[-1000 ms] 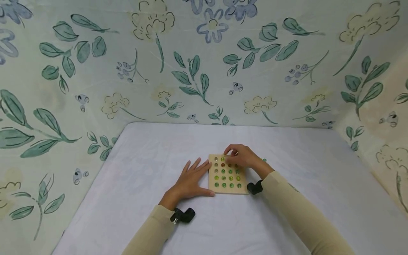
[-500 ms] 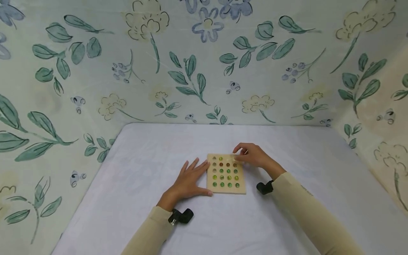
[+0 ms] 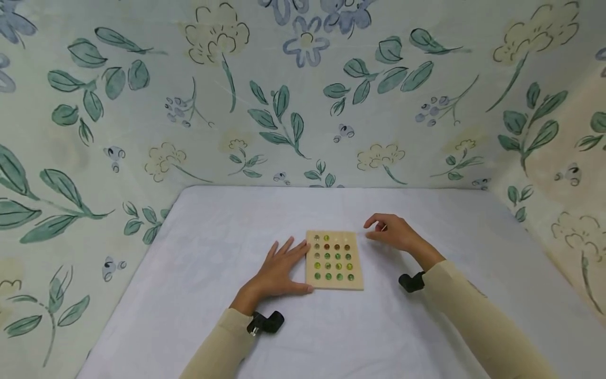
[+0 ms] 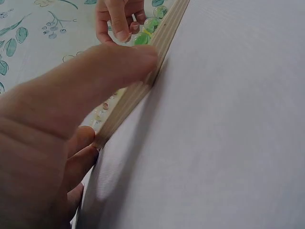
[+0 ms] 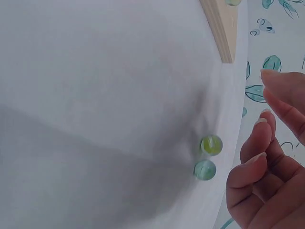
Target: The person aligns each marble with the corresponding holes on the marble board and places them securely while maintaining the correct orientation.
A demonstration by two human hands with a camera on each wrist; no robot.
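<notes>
A square wooden board (image 3: 333, 285) with rows of round hollows lies on the white-covered table. Green, yellow, reddish and clear glass marbles (image 4: 141, 38) sit in its rows; two hollows at the far right corner hold none. My left hand (image 3: 276, 271) lies with fingers spread along the board's left edge, its thumb at the near left corner. Just off the far right corner hovers my right hand (image 3: 395, 232), thumb and forefinger apart, other fingers curled loosely. No held thing shows in it. Beneath it, a yellow-green marble (image 5: 211, 144) and a teal marble (image 5: 205, 170) lie side by side.
A white cloth (image 3: 227, 221) covers the table. Flower-printed fabric (image 3: 189, 121) hangs behind it and at both sides. A black wrist camera (image 3: 411, 282) is strapped to each arm.
My right hand has moved from above the board's far row to the right, off its edge, uncovering that row. My left hand stays at the board's left edge.
</notes>
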